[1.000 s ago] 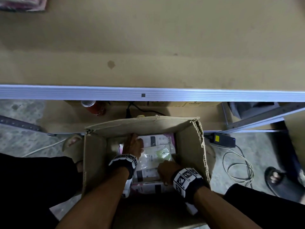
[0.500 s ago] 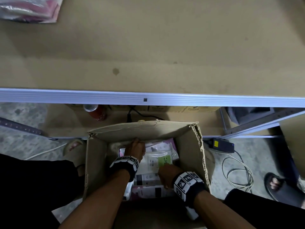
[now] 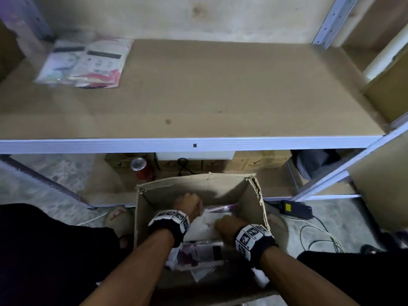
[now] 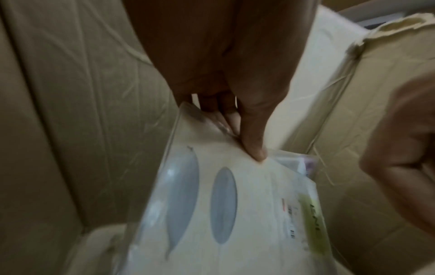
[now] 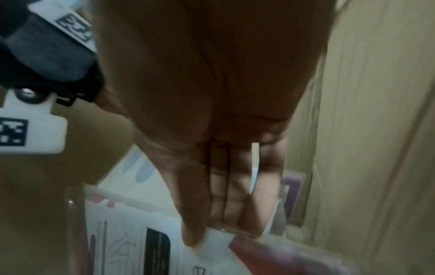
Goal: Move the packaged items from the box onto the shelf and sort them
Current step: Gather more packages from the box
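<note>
An open cardboard box stands on the floor below the shelf. Both my hands are inside it. My left hand pinches the far edge of a white packet with grey ovals and a green label, thumb on top. The packet is tilted up between my hands. My right hand pinches a clear-wrapped packet with a black label, thumb on its face. More packets lie underneath. Packets lie on the shelf at the back left.
A grey metal rail edges the shelf front above the box. A red can and small cartons stand on the lower shelf. A power adapter with cables lies right of the box. A sandalled foot is at its left.
The white packet lay flat on the pile and now tilts up in my left hand. My right hand has shifted slightly along its near side. The view has tilted up toward the shelf.
</note>
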A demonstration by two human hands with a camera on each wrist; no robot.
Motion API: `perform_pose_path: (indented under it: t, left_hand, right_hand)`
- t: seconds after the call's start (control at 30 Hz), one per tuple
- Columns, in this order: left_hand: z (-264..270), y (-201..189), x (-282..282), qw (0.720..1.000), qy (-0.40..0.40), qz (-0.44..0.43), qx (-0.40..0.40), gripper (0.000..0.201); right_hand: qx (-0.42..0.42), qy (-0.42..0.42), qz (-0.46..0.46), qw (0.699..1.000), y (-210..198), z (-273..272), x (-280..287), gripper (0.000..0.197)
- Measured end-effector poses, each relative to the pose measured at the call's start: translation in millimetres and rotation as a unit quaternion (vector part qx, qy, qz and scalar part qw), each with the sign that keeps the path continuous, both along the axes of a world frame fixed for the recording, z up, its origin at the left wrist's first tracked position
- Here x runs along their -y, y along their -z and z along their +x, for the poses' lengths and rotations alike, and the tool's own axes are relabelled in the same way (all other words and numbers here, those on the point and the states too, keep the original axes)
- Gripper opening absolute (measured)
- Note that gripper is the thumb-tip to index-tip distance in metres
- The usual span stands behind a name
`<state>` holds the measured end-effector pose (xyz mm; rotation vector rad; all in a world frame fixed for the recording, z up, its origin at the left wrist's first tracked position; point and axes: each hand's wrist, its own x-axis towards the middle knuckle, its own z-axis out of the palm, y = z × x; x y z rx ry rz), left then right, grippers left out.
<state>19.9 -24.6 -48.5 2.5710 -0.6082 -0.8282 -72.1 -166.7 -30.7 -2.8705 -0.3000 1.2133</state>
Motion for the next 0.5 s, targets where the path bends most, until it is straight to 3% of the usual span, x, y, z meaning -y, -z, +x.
perform_pose_path:
  t: [0.3,0.5]
  left_hand:
    - [-14.8,-94.6,-26.9,0.991,0.017,-0.048,0.125,0.013]
    - [-19.2,-166.9,-46.1,0.979,0.018,-0.075,0.189,0.016]
  right_hand:
    - [0.094,-0.009,0.010,0.996,-82.1,-4.3,-4.0,0.034]
    - [0.181,-0.006,0.027,0.983,-157.6,-5.3,-8.3,0.015]
